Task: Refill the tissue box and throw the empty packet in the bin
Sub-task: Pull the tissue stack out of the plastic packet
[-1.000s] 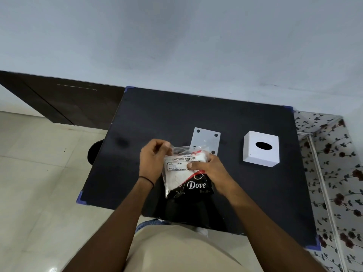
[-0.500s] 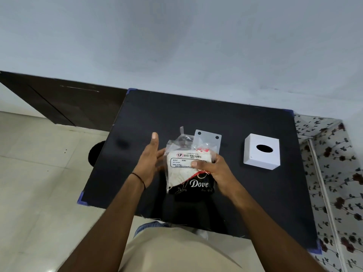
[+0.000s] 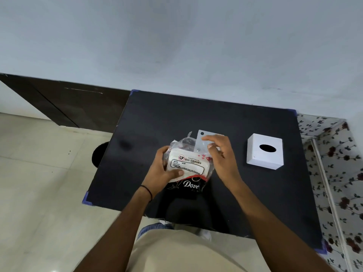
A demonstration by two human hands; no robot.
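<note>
My left hand (image 3: 164,170) grips the tissue packet (image 3: 186,166) from its left side, with the thumb across the front label. The packet is clear plastic with a white tissue stack inside and a black printed lower part, and its top is open and crumpled. It is held just above the black table (image 3: 176,118). My right hand (image 3: 222,158) hovers at the packet's upper right corner with fingers spread and curled, holding nothing that I can see. The white cube tissue box (image 3: 265,152), with an oval hole on top, stands to the right of my hands.
A flat white plate with corner holes (image 3: 200,141) lies on the table behind the packet, partly under my right hand. A dark round object (image 3: 98,154) sits on the floor by the table's left edge. A floral-patterned surface (image 3: 337,163) borders the right side.
The packet has passed from my right hand to my left. My left hand closed on its left side, and my right hand let go and rose to its top right corner.
</note>
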